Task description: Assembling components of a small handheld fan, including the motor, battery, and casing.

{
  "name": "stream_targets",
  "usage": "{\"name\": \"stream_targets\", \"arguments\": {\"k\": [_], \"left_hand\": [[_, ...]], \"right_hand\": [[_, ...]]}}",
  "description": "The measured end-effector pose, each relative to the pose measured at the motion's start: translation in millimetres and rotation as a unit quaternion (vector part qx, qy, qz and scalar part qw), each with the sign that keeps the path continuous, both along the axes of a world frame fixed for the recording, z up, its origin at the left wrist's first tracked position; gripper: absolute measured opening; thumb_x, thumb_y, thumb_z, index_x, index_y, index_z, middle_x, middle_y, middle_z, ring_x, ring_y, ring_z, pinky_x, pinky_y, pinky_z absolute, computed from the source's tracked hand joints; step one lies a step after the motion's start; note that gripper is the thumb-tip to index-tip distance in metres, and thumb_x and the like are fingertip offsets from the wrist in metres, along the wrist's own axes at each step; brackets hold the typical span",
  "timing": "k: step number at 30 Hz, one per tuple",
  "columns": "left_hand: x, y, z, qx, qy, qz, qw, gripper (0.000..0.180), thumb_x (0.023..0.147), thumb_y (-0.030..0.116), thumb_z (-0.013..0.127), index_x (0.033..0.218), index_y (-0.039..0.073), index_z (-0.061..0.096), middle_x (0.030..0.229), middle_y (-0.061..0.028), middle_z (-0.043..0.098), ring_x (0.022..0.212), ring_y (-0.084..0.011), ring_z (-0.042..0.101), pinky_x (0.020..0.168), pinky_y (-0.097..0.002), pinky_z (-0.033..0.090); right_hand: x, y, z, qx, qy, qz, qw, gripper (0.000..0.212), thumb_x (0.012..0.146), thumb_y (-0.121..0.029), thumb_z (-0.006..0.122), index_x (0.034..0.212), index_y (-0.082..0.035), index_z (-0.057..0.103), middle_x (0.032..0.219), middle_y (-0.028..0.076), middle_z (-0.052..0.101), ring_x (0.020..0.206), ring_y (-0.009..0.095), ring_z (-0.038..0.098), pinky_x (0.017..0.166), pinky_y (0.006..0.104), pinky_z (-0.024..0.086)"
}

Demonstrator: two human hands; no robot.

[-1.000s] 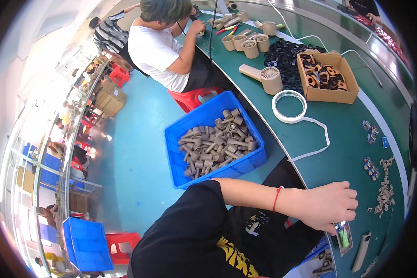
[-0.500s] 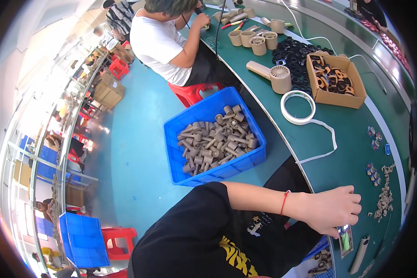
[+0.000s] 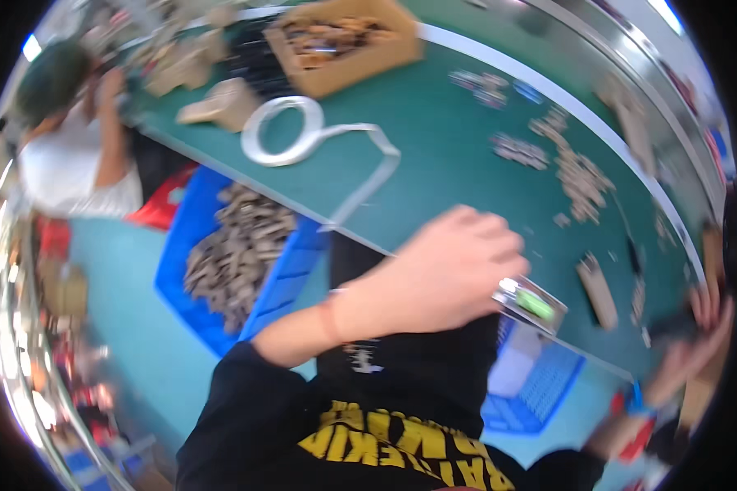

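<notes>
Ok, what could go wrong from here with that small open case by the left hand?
First, the open case with the green part sits right at the edge of the green table, by the left hand; a nudge might tip it off.

Second, the white tape roll has a loose strip trailing to that edge, which could snag a passing arm.

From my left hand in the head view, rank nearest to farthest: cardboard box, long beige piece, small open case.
1. Small open case: just right of the left hand.
2. Long beige piece: farther right.
3. Cardboard box: ahead, toward the left.
</notes>
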State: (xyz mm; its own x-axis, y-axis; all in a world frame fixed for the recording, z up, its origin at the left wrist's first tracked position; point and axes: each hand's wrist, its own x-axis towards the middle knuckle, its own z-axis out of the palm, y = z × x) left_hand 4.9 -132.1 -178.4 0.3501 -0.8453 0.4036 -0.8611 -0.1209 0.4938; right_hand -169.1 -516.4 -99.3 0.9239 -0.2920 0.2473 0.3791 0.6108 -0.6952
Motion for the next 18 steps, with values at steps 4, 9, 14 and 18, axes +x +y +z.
{"name": "stream_targets", "arguments": {"k": [4,9,14,18], "left_hand": [[2,20,16,0.081,-0.004,0.044,0.996,0.040,0.064,0.018,0.080,0.100,0.012,0.065,0.093,-0.0018,0.061,0.092,-0.0222,0.058,0.079,-0.0345,0.044],[5,19,9,0.062,-0.014,0.059,0.996,0.040,0.060,0.017,0.082,0.097,0.012,0.067,0.091,-0.0016,0.062,0.087,-0.0235,0.058,0.075,-0.0347,0.044],[2,18,11,0.053,-0.004,0.065,0.996,0.040,0.059,0.021,0.084,0.095,0.012,0.068,0.088,-0.0012,0.063,0.085,-0.0234,0.057,0.074,-0.0340,0.044],[0,19,10,0.035,0.001,0.075,0.997,0.043,0.058,0.027,0.085,0.095,0.012,0.068,0.087,-0.0009,0.063,0.083,-0.0236,0.057,0.074,-0.0336,0.044]], "right_hand": [[97,109,-4,-0.035,-0.096,-0.013,0.995,0.023,0.096,-0.009,0.052,0.116,0.002,0.049,0.069,-0.003,0.034,0.060,0.005,0.036,0.060,0.0215,0.033],[149,166,-14,-0.122,-0.108,0.000,0.987,0.026,0.094,-0.012,0.054,0.116,0.002,0.050,0.068,-0.004,0.038,0.060,0.005,0.038,0.060,0.0218,0.035],[177,208,-23,-0.073,0.101,-0.042,0.991,0.029,0.088,-0.010,0.062,0.113,-0.004,0.048,0.069,0.003,0.047,0.061,0.014,0.050,0.058,0.0296,0.041],[203,193,-57,-0.077,0.118,-0.040,0.989,0.028,0.088,-0.011,0.062,0.112,-0.005,0.048,0.070,0.003,0.047,0.061,0.014,0.050,0.059,0.0291,0.041]]}}
